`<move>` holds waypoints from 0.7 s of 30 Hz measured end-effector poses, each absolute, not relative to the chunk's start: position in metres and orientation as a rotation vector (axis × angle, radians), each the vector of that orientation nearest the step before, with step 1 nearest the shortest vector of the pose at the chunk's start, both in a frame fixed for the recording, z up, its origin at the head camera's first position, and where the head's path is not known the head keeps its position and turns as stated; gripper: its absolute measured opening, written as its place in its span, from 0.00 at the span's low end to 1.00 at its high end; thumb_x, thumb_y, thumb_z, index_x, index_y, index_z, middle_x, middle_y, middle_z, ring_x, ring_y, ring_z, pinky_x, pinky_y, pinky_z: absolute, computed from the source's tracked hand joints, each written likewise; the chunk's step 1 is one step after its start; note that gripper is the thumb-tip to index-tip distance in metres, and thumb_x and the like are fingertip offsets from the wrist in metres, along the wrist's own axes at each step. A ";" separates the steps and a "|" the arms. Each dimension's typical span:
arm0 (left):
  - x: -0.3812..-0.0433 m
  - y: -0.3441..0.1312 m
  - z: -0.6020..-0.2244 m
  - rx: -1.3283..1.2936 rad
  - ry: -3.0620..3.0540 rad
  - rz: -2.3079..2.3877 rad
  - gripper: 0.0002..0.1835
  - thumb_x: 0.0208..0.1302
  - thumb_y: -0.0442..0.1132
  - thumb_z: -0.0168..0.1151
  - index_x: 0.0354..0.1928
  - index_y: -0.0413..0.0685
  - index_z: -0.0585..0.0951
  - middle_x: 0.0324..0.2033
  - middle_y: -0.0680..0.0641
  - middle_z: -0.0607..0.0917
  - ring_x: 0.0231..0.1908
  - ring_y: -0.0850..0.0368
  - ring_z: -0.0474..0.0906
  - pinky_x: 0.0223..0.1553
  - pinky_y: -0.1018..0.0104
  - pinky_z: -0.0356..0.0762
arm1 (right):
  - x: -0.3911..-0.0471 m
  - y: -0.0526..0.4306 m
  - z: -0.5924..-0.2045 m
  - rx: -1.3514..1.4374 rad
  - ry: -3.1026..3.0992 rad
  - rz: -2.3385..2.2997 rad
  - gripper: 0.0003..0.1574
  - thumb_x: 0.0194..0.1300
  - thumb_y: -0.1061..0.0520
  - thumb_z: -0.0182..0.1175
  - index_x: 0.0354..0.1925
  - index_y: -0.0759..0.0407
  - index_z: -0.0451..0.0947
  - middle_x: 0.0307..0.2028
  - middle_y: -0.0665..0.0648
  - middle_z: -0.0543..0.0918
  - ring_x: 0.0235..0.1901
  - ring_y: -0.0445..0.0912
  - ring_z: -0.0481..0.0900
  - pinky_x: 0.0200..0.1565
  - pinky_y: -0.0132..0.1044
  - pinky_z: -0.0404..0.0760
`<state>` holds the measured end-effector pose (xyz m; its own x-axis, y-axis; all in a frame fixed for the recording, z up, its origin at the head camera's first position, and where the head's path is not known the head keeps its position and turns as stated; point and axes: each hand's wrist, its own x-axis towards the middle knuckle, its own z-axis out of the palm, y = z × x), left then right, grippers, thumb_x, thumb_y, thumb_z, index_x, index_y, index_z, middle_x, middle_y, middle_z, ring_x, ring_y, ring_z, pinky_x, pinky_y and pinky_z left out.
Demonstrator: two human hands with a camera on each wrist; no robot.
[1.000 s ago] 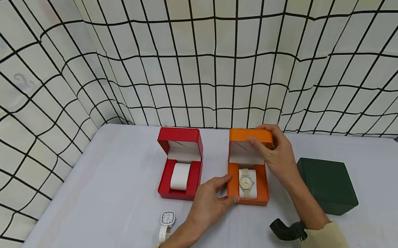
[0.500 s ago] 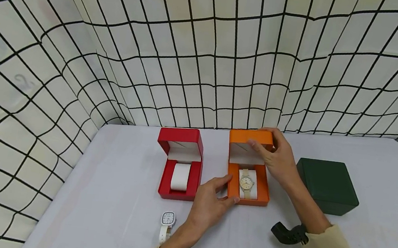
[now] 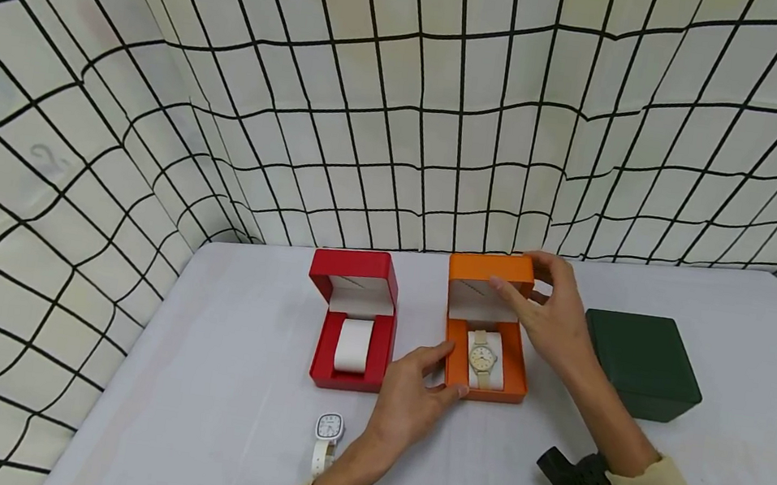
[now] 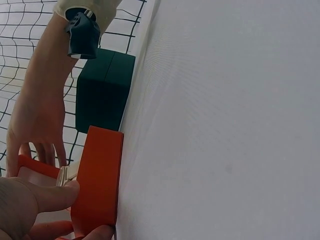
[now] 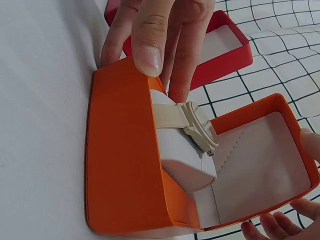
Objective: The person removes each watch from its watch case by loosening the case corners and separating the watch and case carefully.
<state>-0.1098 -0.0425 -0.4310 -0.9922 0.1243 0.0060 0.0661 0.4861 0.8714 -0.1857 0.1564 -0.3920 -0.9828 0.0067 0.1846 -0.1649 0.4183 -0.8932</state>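
Observation:
An orange watch box (image 3: pixel 515 366) stands with its lid (image 3: pixel 481 268) raised. Inside it, a round-dial watch with a cream strap (image 3: pixel 482 359) wraps a white cushion (image 5: pixel 182 160). My left hand (image 3: pixel 408 401) grips the box's base at the front left, thumb on the front edge and fingers along the left side. At the lid's right side, my right hand (image 3: pixel 558 322) holds the rim, thumb at the front and fingers behind. A white watch with a squarish dial (image 3: pixel 329 428) lies on the table near my left forearm, its strap partly hidden.
To the left, a red watch box (image 3: pixel 380 348) stands with its lid up and a bare white cushion (image 3: pixel 353 346) inside. A closed dark green box (image 3: pixel 642 358) sits to the right. Behind the white-covered table (image 3: pixel 215 384) rises a white backdrop with a black grid (image 3: pixel 474 123).
My right hand and forearm have shifted slightly to the right, fingers still at the lid. The left hand, both open boxes and the watches have stayed in place.

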 end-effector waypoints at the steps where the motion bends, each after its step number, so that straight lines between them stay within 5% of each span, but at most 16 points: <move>1: -0.110 -0.042 -0.431 0.170 2.660 1.552 0.34 0.61 0.35 0.76 0.70 0.44 0.77 0.63 0.40 0.84 0.64 0.43 0.82 0.58 0.57 0.85 | -0.185 0.156 -0.391 0.127 -2.509 1.589 0.47 0.70 0.43 0.68 0.74 0.65 0.60 0.70 0.67 0.65 0.70 0.61 0.68 0.70 0.59 0.75; 13: -0.110 -0.042 -0.430 0.187 2.647 1.567 0.35 0.61 0.34 0.76 0.71 0.43 0.77 0.64 0.40 0.83 0.64 0.42 0.82 0.56 0.58 0.85 | -0.169 0.160 -0.390 0.077 -2.534 1.473 0.42 0.70 0.47 0.69 0.66 0.70 0.62 0.63 0.69 0.69 0.62 0.61 0.73 0.61 0.56 0.83; 18: -0.110 -0.041 -0.430 0.189 2.648 1.561 0.35 0.61 0.34 0.76 0.71 0.42 0.76 0.64 0.39 0.82 0.65 0.42 0.81 0.57 0.57 0.85 | -0.161 0.161 -0.395 0.063 -2.548 1.417 0.37 0.69 0.46 0.70 0.59 0.69 0.65 0.57 0.67 0.71 0.55 0.57 0.77 0.51 0.25 0.84; 21: -0.109 -0.042 -0.430 0.184 2.659 1.545 0.35 0.61 0.34 0.76 0.71 0.43 0.76 0.64 0.40 0.83 0.65 0.43 0.82 0.57 0.57 0.85 | -0.157 0.163 -0.399 0.080 -2.567 1.396 0.34 0.68 0.47 0.71 0.56 0.68 0.68 0.55 0.66 0.72 0.53 0.57 0.79 0.50 0.21 0.82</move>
<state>-0.1095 -0.0416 -0.4298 -0.9910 0.1335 0.0068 0.0720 0.4904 0.8685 -0.1572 0.1626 -0.3986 -0.9748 0.0559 0.2162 -0.1510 0.5481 -0.8227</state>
